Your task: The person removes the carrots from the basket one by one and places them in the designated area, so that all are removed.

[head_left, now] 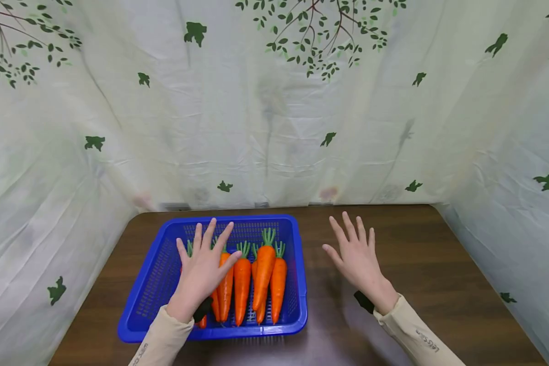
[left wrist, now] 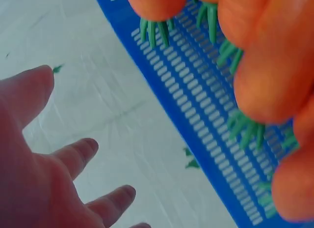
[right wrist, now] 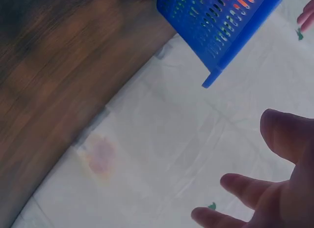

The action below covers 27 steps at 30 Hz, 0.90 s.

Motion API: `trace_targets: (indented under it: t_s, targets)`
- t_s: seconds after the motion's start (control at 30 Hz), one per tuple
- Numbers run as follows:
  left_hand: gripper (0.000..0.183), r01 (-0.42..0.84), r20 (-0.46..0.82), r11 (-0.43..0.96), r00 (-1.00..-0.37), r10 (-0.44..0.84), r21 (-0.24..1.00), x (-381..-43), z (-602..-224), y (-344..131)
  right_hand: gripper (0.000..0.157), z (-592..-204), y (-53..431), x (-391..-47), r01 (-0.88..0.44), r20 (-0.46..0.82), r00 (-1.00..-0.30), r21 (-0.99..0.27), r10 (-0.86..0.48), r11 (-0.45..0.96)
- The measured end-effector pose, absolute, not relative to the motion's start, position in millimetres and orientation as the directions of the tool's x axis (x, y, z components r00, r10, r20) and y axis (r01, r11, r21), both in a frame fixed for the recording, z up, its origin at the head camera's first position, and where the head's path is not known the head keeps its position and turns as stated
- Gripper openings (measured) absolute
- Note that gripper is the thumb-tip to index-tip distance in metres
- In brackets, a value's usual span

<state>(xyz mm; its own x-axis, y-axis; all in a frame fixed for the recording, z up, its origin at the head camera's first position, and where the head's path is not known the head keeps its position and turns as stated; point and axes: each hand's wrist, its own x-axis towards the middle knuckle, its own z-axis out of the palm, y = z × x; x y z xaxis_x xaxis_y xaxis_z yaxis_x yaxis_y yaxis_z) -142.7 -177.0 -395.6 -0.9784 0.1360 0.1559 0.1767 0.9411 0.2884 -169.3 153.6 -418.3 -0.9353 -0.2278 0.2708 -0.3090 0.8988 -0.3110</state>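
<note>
In the head view a blue plastic basket (head_left: 297, 274) with slotted walls stands left of the middle on a brown table. Several orange carrots (head_left: 242, 284) with green stem tufts lie in it, tufts toward the far wall. My left hand (head_left: 204, 267) hovers over the basket's left half, fingers spread, and hides some of the carrots. The left wrist view shows large carrots (left wrist: 274, 75) beside the spread left hand (left wrist: 44, 184), with nothing in its fingers. To the right of the basket, my right hand (head_left: 359, 256) is held above the table with fingers spread and nothing in it.
The brown wooden table (head_left: 421, 254) extends to the right of the basket. A pale curtain (head_left: 274, 127) with green leaf prints hangs behind the table's far edge and along both sides. Black bands (head_left: 364, 302) show at the wrists.
</note>
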Motion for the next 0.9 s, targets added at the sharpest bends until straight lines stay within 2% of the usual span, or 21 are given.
trace_targets:
  t_s: [0.27, 0.6, 0.77, 0.9]
  targets:
    - [0.065, 0.185, 0.145, 0.909, -0.980, 0.139, 0.374, -130, -382, -214, 0.062, -417, 153, -170, -0.375, 0.319, -0.908, -0.334, -0.271, 0.865]
    - [0.062, 0.232, 0.242, 0.848, -0.962, 0.127, 0.477, -122, -375, -271, 0.061, -414, 151, -173, -0.472, 0.391, -0.861, -0.371, -0.326, 0.800]
    - [0.064, 0.180, 0.214, 0.835, -0.974, 0.077, 0.519, -116, -376, -294, 0.060, -412, 149, -174, -0.482, 0.391, -0.862, -0.439, -0.322, 0.758]
    - [0.068, 0.114, 0.142, 0.835, -0.989, 0.044, 0.538, -109, -381, -312, 0.059, -412, 146, -177, -0.471, 0.358, -0.878, -0.532, -0.317, 0.704]
